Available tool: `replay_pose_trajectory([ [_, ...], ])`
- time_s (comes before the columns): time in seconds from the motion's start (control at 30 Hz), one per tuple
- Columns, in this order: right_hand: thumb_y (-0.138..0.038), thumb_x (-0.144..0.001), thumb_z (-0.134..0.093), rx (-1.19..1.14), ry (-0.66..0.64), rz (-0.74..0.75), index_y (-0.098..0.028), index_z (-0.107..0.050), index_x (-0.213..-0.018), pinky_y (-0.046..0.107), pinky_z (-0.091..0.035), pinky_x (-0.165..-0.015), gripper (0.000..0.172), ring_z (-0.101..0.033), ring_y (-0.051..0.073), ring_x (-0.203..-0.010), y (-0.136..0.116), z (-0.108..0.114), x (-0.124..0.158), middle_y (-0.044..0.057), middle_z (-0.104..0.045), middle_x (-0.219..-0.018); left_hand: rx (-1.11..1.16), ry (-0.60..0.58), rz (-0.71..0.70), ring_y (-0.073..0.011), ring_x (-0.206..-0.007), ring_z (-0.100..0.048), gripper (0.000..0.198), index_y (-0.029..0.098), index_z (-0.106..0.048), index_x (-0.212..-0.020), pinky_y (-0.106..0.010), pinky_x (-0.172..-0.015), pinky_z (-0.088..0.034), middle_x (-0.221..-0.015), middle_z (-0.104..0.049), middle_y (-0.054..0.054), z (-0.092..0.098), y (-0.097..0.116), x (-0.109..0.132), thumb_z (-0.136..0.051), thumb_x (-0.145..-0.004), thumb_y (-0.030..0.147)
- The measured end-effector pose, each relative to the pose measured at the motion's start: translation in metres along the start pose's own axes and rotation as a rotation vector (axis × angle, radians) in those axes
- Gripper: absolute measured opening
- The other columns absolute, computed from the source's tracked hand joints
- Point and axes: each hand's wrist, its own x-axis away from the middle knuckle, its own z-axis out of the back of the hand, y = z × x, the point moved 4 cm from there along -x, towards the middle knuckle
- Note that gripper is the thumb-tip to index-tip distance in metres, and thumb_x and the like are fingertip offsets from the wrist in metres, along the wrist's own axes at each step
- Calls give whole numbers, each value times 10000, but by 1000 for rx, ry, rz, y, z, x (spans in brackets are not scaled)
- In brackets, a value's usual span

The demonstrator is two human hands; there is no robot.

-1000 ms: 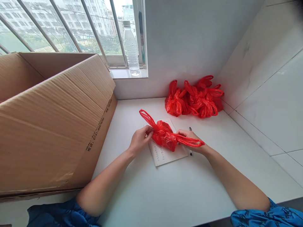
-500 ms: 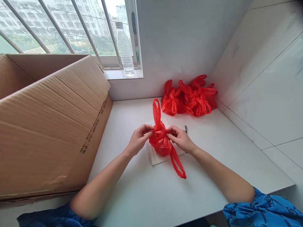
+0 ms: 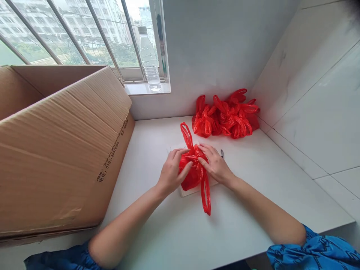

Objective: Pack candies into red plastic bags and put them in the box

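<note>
A knotted red plastic bag (image 3: 192, 176) sits on a sheet or booklet of white paper (image 3: 188, 192) on the white tabletop. One loop handle points up and away, the other hangs down toward me. My left hand (image 3: 174, 168) rests against the bag's left side, thumb and fingers apart. At its right side is my right hand (image 3: 215, 164), fingers spread and touching the bag near the knot. Most of the paper is hidden under the bag and hands. A black pen (image 3: 222, 153) lies just beyond my right hand, partly covered.
Several tied red bags (image 3: 225, 116) are heaped against the back wall. A large open cardboard box (image 3: 70, 150) takes up the left side. A clear water bottle (image 3: 149, 62) stands on the windowsill. A tiled wall (image 3: 317, 105) bounds the right.
Both hands have loosened from a pinch at the knot to spread fingers on the bag's sides. The lower handle has swung left and hangs straighter; the upper one sits slightly lower.
</note>
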Motion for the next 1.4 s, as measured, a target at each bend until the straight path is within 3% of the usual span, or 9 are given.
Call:
replay_pose_trajectory([
  [0.13, -399, -1047, -294, 173, -238, 9, -162, -275, -1580, 500, -222, -1240, 584, -204, 238, -1537, 2, -33, 6, 86, -285, -1644, -246, -262, -81, -307, -1520, -239, 756, 160, -170, -1583, -510, -1221, -264, -1628, -278, -172, -30, -4, 13, -495, -971, 463],
  [0.23, -387, -1050, -274, 291, -292, -13, -175, -221, -1599, 529, -140, -1254, 590, -165, 228, -1547, 3, -41, 8, 70, -250, -1651, -352, -317, -64, -297, -1550, -122, 765, 136, -132, -1596, -510, -1248, -197, -1658, -190, -163, -39, -14, 17, -430, -986, 488],
  [0.47, -389, -1053, -250, 362, -287, -4, -160, -183, -1605, 511, -149, -1257, 601, -159, 212, -1548, 2, -45, 8, 67, -211, -1658, -423, -342, -55, -305, -1549, -76, 781, 70, -177, -1586, -490, -1256, -193, -1656, -166, -172, -40, -20, 18, -389, -985, 520],
  [0.87, -360, -1043, -264, 429, -243, -23, -122, -173, -1603, 516, -120, -1256, 616, -146, 225, -1551, 0, -55, 12, 101, -181, -1664, -397, -385, -41, -288, -1551, -96, 768, 107, -172, -1592, -494, -1258, -168, -1661, -163, -156, -43, -23, 17, -438, -957, 449],
  [0.97, -435, -1046, -285, 304, -273, -25, -141, -186, -1600, 555, -110, -1248, 635, -161, 241, -1548, 0, -47, 11, 106, -199, -1661, -241, -385, -59, -292, -1543, -159, 788, 160, -133, -1603, -516, -1252, -180, -1655, -206, -148, -33, -23, 15, -484, -934, 384],
  [1.07, -465, -1050, -286, 114, -221, -34, -191, -307, -1559, 573, -154, -1234, 578, -324, 242, -1493, 2, -27, 7, 101, -376, -1601, 41, -310, -8, -274, -1486, -336, 800, 208, -106, -1605, -492, -1195, -332, -1612, -330, -145, -11, -22, 12, -492, -907, 270],
  [1.2, -378, -1030, -359, -38, -20, -78, -223, -601, -1296, 483, -424, -1085, 391, -628, 246, -1195, 4, 3, 5, 88, -690, -1268, 186, -39, 190, -215, -1188, -621, 575, 232, -359, -1490, -405, -997, -509, -1286, -643, -96, 16, -17, 7, -435, -920, 226],
  [1.3, -341, -1000, -412, -123, -51, -142, -233, -648, -1167, 399, -546, -853, 308, -701, 247, -1012, 4, 6, 7, 71, -739, -1118, 79, -62, 304, -195, -837, -681, 410, 238, -471, -1363, -337, -752, -535, -949, -699, -35, 10, -5, 1, -410, -987, 391],
  [1.4, -330, -986, -440, -244, -122, -201, -240, -604, -1218, 382, -568, -797, 298, -718, 243, -978, 3, 1, 13, 68, -747, -1084, -120, -178, 342, -256, -836, -696, 555, 239, -461, -1362, -350, -696, -511, -938, -714, -52, -10, 8, -7, -453, -947, 607],
])
